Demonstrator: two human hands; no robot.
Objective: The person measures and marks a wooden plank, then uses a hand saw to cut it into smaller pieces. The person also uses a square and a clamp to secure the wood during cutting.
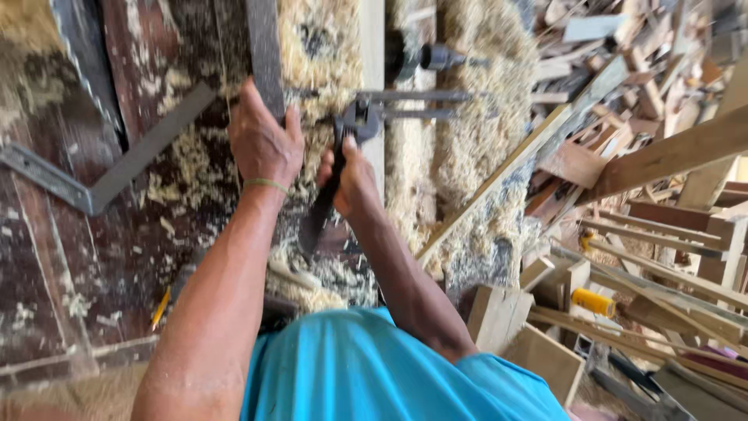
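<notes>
My left hand [263, 140] grips a dark flat wooden bar [265, 47] that runs up out of view. A thin green band circles that wrist. My right hand [351, 179] is closed around the dark handle of a metal wrench [343, 148]. The wrench's jaw sits on a metal fitting at the end of two steel rods [421, 105]. The work surface [70, 257] under both hands is dark, worn wood covered in pale wood shavings [475, 132]. My blue shirt fills the bottom of the view.
A grey metal angle bracket [125, 168] lies at the left. A pile of offcut planks and wood scraps [647, 156] fills the right side, with a yellow tool [592, 302] among them. A yellow pencil [160, 308] lies at lower left.
</notes>
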